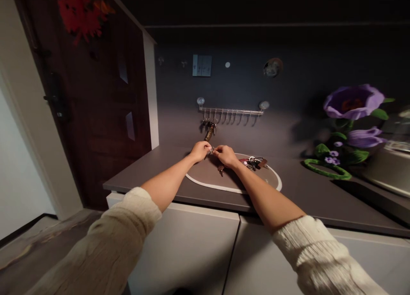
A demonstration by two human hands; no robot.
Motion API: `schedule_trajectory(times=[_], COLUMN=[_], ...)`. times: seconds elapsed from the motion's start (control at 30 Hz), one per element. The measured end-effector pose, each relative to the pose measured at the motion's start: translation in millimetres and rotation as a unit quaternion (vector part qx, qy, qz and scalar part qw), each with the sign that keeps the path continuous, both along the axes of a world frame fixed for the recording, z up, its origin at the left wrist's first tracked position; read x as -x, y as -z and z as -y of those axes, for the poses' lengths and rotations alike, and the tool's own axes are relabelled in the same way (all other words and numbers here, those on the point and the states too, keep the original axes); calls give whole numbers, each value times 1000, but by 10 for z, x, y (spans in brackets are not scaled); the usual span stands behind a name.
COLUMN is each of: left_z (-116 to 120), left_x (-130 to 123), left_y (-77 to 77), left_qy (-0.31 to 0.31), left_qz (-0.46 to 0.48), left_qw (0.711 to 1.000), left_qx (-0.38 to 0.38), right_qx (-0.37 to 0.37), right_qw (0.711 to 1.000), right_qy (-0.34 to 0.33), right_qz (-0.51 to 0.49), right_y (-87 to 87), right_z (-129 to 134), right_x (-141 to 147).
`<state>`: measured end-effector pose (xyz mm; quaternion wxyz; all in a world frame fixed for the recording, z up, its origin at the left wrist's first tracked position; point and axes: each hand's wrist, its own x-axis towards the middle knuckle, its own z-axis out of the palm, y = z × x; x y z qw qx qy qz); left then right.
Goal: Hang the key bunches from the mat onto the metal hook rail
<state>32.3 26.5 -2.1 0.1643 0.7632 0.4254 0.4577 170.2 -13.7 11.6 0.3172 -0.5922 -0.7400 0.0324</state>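
Note:
Over the oval tray or mat with a white rim, my two hands meet at a small metal key ring. My left hand pinches it from the left, keys partly hidden by the fingers. From the other side my right hand has its fingertips closed on the same ring. Just below the right hand are a couple of small keys; whether they hang from it or lie on the mat, I cannot tell. A bunch of keys with dark and reddish holders lies right of my right wrist.
A clear hook rail is fixed to the wall, with keys and a dark lettered fob hanging at its left end. Purple artificial flowers stand at the right of the dark counter. A dark door is at left.

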Motion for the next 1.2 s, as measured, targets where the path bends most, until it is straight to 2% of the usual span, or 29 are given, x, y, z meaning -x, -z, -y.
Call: schedule_trajectory(times=[0.33,0.6,0.8,0.93,1.07,1.2], left_z=[53,62,76,73,48,50], left_x=[-37,-64,-93,-117,-115,-100], left_y=[-40,-45,-34,-6,27,30], left_qy=[33,126,150,128,57,11], left_qz=[93,243,249,213,138,76], left_qw=[994,952,949,963,988,997], left_qx=[41,133,119,99,40,-13], right_qx=[-6,-30,-68,-95,-118,-142], right_qw=[997,974,964,966,971,969], right_qy=[-14,-54,-80,-78,-56,-35], right_qz=[-78,-217,-244,-227,-200,-201], right_y=[-9,41,9,-19,-50,-134], right_z=[-14,-150,-134,-118,-123,-180], right_x=[-12,-40,-59,-82,-106,-131])
